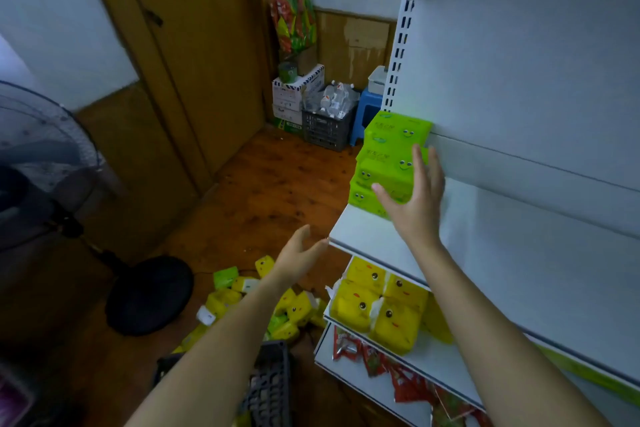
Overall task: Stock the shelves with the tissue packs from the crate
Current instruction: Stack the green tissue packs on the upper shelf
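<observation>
Down at the bottom edge, between the two forearms: dark crate (272, 381) on the floor (277, 184), only partly in frame. Just past it, loose yellow and green tissue packs (239, 295) heaped and scattered on the boards. Rightward, white shelves (519, 97): red packets (349, 348) on the lowest board, yellow packs (377, 305) in a tight block on the board above. Higher up, left grip (298, 255) wide, fingers loosely spread, holding nothing, hanging in the air just beside the front corner of the middle shelf (360, 236). Right grip (415, 204) wide as well, fingers straight and spread, palm turned toward the green packs (391, 163) stacked several high at the left end of that shelf; touching or just short of them, cannot tell through the blur. Off to the left, standing fan (41, 149) on a round black base. Farther back, brown door (201, 45). Deepest in the corner: second crate (323, 130) full of bottles (336, 99), blue stool (362, 114) beside it, cartons (291, 97) on its other side, snack bags (294, 17) hanging above.
</observation>
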